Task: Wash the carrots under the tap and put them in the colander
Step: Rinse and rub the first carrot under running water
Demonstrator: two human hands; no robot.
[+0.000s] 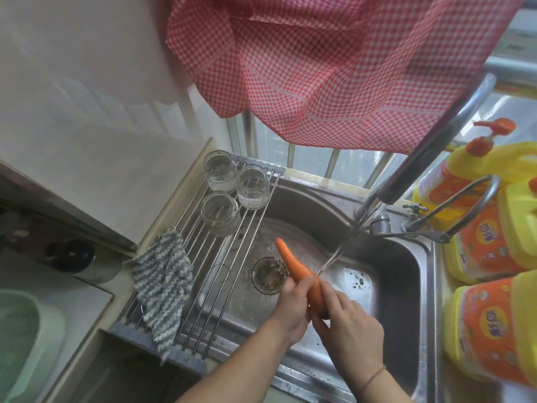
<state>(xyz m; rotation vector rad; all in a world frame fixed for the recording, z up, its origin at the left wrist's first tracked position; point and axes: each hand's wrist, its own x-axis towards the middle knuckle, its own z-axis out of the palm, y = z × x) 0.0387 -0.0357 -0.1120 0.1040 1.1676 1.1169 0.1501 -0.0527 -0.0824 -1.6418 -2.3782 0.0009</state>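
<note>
- Nearest us, our right hand (353,327) closes its grip around the thick end of the carrot (302,274); our left hand (293,309) clamps the same stretch from the other side.
- The carrot sits over the sink (401,257), its tip pointing away toward the drain (268,274), with the tap (374,205) stream landing on it right by our fingers.
- We judge it stiff, light and not fragile, but wet skin makes it slippery, and the taper gives little purchase near the tip.
- Best we hold the thick end and rub along the length with the other hand.
- The green colander (26,338) seems to stand on the table well to the left, beyond the rack (203,271).
</note>
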